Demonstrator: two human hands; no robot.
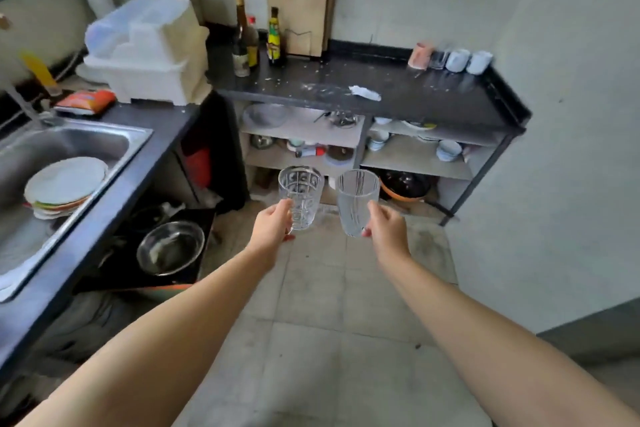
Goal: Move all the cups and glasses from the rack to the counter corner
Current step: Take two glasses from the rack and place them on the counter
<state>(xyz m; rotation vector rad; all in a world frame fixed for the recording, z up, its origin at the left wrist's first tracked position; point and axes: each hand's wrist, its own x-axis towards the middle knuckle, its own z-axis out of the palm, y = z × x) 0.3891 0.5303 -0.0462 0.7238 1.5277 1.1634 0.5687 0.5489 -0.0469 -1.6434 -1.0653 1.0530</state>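
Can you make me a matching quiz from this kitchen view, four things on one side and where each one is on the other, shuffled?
Things:
1. patterned glass
2. ribbed glass
3. pink cup
4. stack of plates

Places:
A. in the sink
B. in the right hand
C. at the far corner of the counter
D. in the left hand

Pairs: 1-D, 2-B, 3-C, 4-A
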